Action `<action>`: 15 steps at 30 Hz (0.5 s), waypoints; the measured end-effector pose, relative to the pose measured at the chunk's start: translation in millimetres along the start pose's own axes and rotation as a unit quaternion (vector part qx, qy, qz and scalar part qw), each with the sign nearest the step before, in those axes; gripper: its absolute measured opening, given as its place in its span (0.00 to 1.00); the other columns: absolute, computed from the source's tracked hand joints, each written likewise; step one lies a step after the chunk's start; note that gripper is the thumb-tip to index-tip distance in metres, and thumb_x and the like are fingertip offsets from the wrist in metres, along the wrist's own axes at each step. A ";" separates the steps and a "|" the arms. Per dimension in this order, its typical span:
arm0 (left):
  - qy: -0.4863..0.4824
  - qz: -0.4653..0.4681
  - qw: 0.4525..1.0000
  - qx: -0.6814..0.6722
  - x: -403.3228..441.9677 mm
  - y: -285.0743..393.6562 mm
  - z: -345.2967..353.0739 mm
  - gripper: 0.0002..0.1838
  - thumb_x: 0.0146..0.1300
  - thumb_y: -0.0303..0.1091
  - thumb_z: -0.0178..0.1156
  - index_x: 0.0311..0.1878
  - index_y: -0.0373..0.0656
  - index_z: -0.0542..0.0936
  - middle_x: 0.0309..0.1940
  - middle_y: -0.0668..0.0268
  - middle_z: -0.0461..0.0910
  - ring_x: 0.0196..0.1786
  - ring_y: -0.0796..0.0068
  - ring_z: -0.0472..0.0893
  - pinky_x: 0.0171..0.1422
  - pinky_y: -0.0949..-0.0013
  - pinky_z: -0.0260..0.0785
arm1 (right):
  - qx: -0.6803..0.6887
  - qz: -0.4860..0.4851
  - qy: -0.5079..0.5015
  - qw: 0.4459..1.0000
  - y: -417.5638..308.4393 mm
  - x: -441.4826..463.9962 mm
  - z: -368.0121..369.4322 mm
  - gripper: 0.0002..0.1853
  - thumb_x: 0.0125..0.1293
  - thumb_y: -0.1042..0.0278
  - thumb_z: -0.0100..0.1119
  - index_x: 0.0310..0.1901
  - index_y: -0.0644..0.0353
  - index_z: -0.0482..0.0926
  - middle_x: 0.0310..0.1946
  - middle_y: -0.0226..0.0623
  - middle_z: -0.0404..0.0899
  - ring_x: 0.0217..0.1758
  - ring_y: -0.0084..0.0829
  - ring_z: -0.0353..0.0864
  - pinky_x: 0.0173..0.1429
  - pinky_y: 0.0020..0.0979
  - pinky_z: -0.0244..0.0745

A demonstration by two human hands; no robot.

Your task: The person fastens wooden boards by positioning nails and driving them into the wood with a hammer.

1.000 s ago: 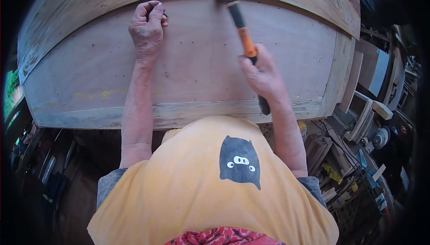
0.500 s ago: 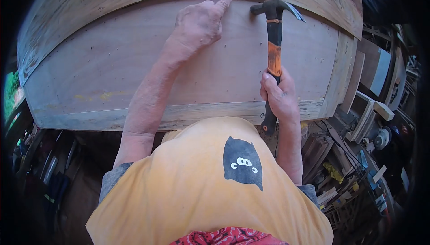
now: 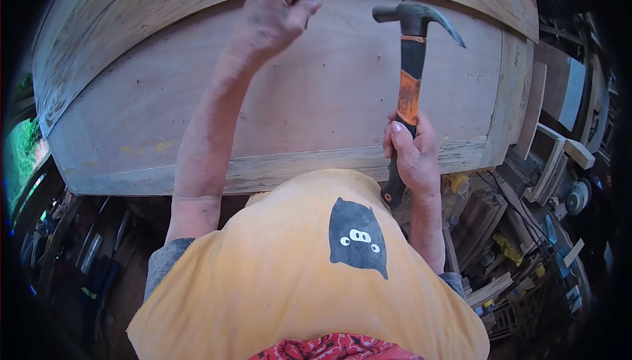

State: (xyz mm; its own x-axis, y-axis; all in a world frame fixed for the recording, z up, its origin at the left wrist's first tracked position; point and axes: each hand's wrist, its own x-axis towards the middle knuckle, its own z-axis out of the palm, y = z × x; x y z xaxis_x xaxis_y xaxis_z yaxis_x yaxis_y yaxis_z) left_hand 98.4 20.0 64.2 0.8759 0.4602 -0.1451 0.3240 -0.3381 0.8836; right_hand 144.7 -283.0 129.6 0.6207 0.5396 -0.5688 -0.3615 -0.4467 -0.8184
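In my right hand (image 3: 416,152) is a claw hammer (image 3: 409,73) with a dark metal head and a black and orange handle. My fingers wrap the lower grip, and the head points away from me over the panel. My left hand (image 3: 276,14) is closed in a pinch near the panel's far edge, slightly blurred. A thin dark nail-like piece (image 3: 307,24) shows between its thumb and fingers. Beneath both hands lies a pale plywood panel (image 3: 283,110) dotted with small nail heads or holes.
A curved wooden board (image 3: 164,14) borders the panel's far side, and a wooden strip (image 3: 145,179) runs along the near edge. At the right are stacked wood offcuts (image 3: 484,218), cables and an angle grinder (image 3: 579,196). Tools hang in shadow at the lower left.
My left hand has lifted and drawn left, from a pointing finger at the panel's far edge to a pinch. The hammer has shifted slightly right, still held. The view has moved a little.
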 end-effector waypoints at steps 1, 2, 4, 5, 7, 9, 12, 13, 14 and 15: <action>-0.008 0.003 0.998 -0.066 7.7 6.2 -3.0 0.22 0.66 0.23 0.58 0.63 0.48 0.77 0.38 0.63 0.85 0.39 0.66 0.83 0.44 0.61 0.77 | 0.001 -0.036 0.008 0.999 9.0 -0.7 2.0 0.08 0.76 0.70 0.52 0.49 0.65 0.71 0.27 0.28 0.73 0.25 0.17 0.72 0.31 0.24 0.70; -0.015 0.006 0.991 -0.131 20.1 11.1 -4.8 0.10 0.68 0.23 0.61 0.51 0.43 0.81 0.32 0.69 0.82 0.33 0.76 0.79 0.38 0.69 0.74 | 0.002 -0.073 0.015 0.997 14.5 -1.3 3.2 0.08 0.76 0.70 0.52 0.50 0.66 0.71 0.28 0.28 0.73 0.25 0.17 0.72 0.32 0.24 0.70; -0.051 0.005 0.988 -0.146 43.2 16.8 -13.4 0.04 0.69 0.26 0.67 0.41 0.36 0.88 0.27 0.73 0.83 0.30 0.86 0.77 0.33 0.76 0.71 | 0.018 -0.053 0.022 0.998 12.3 0.3 0.4 0.09 0.75 0.71 0.52 0.51 0.67 0.71 0.28 0.28 0.73 0.26 0.18 0.72 0.32 0.24 0.70; -0.077 0.008 0.989 -0.128 54.5 13.4 -13.5 0.04 0.69 0.26 0.67 0.41 0.37 0.88 0.27 0.74 0.83 0.29 0.86 0.77 0.33 0.75 0.71 | 0.027 -0.044 0.026 0.998 10.7 0.4 -0.9 0.10 0.75 0.71 0.52 0.52 0.67 0.70 0.29 0.28 0.73 0.26 0.18 0.72 0.32 0.24 0.70; -0.129 0.014 0.987 -0.093 71.5 15.2 -12.2 0.03 0.69 0.26 0.68 0.40 0.37 0.88 0.27 0.75 0.83 0.29 0.86 0.77 0.33 0.75 0.71 | 0.046 -0.014 0.029 0.998 8.4 0.7 -3.0 0.10 0.75 0.71 0.51 0.52 0.67 0.70 0.28 0.28 0.72 0.26 0.18 0.72 0.32 0.24 0.70; -0.132 0.043 0.990 -0.018 78.0 21.3 -8.4 0.03 0.69 0.27 0.68 0.39 0.38 0.88 0.26 0.74 0.82 0.29 0.86 0.76 0.34 0.74 0.72 | 0.056 0.001 0.038 0.998 9.9 -1.1 -6.3 0.10 0.75 0.71 0.51 0.52 0.67 0.70 0.28 0.28 0.72 0.26 0.18 0.72 0.32 0.24 0.70; -0.149 0.057 0.987 0.011 80.0 27.0 -7.3 0.03 0.68 0.27 0.69 0.38 0.38 0.87 0.25 0.72 0.81 0.29 0.85 0.76 0.33 0.73 0.71 | 0.060 0.006 0.045 0.997 14.6 -5.1 -8.9 0.10 0.76 0.70 0.51 0.52 0.66 0.70 0.28 0.29 0.72 0.26 0.18 0.71 0.32 0.24 0.69; -0.147 0.080 0.986 0.009 82.1 25.3 -5.7 0.03 0.67 0.27 0.69 0.38 0.38 0.87 0.24 0.71 0.81 0.29 0.85 0.76 0.33 0.72 0.71 | 0.061 0.007 0.041 0.997 14.0 -5.8 -9.9 0.10 0.76 0.70 0.50 0.52 0.66 0.70 0.28 0.29 0.72 0.26 0.18 0.71 0.33 0.23 0.69; -0.143 0.103 0.984 0.007 85.1 24.1 -3.8 0.03 0.67 0.27 0.69 0.37 0.37 0.86 0.24 0.70 0.81 0.29 0.85 0.76 0.33 0.72 0.71 | 0.062 0.007 0.036 0.997 12.9 -5.9 -11.2 0.10 0.77 0.69 0.50 0.53 0.66 0.70 0.29 0.30 0.72 0.27 0.18 0.70 0.33 0.23 0.68; -0.143 0.141 0.979 0.024 87.7 22.4 -1.2 0.03 0.66 0.26 0.69 0.37 0.38 0.86 0.23 0.69 0.81 0.29 0.84 0.76 0.33 0.72 0.71 | 0.064 0.006 0.038 0.997 12.0 -5.9 -11.8 0.10 0.77 0.69 0.51 0.52 0.66 0.70 0.28 0.29 0.72 0.26 0.18 0.71 0.33 0.23 0.69</action>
State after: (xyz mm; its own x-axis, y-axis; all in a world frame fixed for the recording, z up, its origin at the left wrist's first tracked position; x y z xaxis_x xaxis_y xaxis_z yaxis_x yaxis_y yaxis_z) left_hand 182.1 53.8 71.8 0.9951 0.0962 -0.0239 0.0658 -0.4606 0.8851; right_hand 144.8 -300.0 124.2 0.6655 0.4766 -0.5744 -0.4523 -0.3546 -0.8183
